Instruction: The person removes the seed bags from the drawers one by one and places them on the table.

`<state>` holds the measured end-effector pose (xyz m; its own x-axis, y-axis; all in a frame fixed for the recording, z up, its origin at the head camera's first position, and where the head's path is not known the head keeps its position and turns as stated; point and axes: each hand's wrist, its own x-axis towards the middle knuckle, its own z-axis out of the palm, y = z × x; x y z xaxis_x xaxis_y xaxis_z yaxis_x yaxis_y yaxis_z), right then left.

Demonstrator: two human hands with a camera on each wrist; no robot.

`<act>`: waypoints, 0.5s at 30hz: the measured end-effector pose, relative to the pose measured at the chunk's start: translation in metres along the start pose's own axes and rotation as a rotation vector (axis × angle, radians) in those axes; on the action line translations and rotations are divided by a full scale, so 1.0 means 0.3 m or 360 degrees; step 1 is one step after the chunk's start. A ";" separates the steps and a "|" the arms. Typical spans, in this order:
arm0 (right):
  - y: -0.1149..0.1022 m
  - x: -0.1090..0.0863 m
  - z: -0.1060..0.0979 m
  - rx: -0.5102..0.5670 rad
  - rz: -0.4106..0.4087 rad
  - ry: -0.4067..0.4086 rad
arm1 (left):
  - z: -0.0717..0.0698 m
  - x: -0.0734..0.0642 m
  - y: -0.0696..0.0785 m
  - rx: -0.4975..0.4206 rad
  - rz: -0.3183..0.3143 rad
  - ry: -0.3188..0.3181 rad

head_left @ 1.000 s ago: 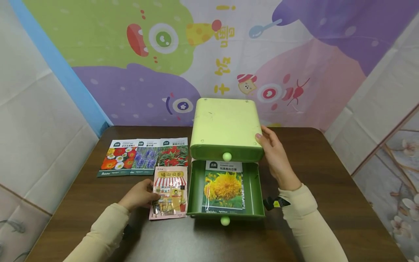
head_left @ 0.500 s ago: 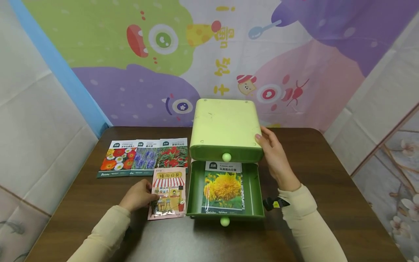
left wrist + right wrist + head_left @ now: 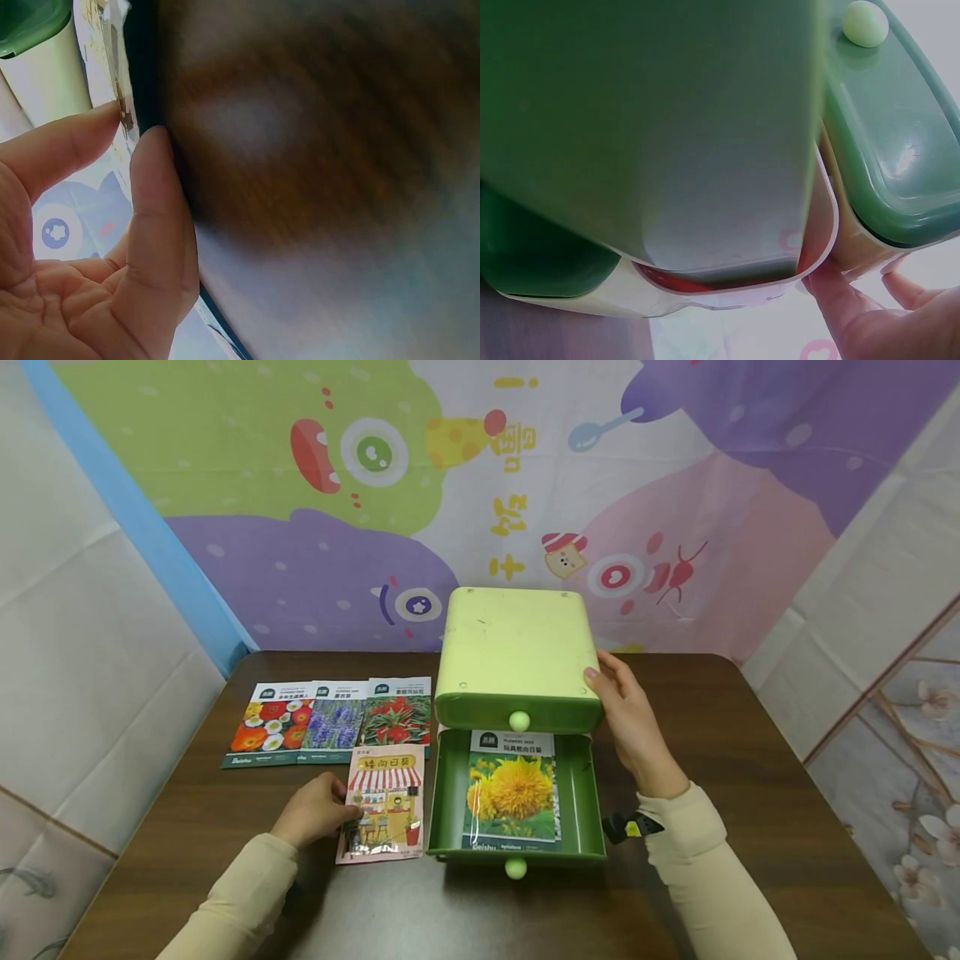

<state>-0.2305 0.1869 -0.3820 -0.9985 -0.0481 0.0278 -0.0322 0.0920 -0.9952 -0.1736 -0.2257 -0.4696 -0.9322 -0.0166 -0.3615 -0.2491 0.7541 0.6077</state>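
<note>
On the table, my left hand [image 3: 315, 808] pinches the left edge of a pink seed packet [image 3: 390, 785] with a striped shop awning printed on it. In the left wrist view the thumb and fingers [image 3: 154, 202] take the packet's thin edge, with a dark layer beside it. My right hand [image 3: 633, 727] holds the right side of the light green drawer box [image 3: 517, 643], thumb near the top edge, fingers partly hidden behind. An open dark green drawer [image 3: 577, 793] juts forward below the top tier. Inside lies a yellow sunflower seed packet [image 3: 513, 789], apparently over another.
Left of the box, a row of overlapping seed packets shows poppies [image 3: 270, 727], purple flowers [image 3: 330, 727] and red flowers [image 3: 393, 718]. Behind the brown table [image 3: 750, 760] hangs a cartoon-printed cloth [image 3: 322, 568]. The shut top drawer has a round knob [image 3: 519, 721].
My left hand has shifted the pink packet slightly left, away from the open drawer. The right hand and the box have stayed in place.
</note>
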 end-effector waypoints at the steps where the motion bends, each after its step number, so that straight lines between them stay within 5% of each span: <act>1: 0.000 0.000 0.000 0.0000 0.0000 -0.0002 | 0.000 0.000 0.000 0.0001 -0.0001 -0.0001; 15: 0.004 0.000 -0.002 0.0007 -0.0004 -0.0017 | 0.003 -0.002 -0.002 -0.0011 0.0028 0.0013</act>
<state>-0.2305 0.1877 -0.3830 -0.9978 -0.0587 0.0295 -0.0345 0.0873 -0.9956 -0.1727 -0.2255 -0.4705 -0.9386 -0.0087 -0.3449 -0.2343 0.7499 0.6187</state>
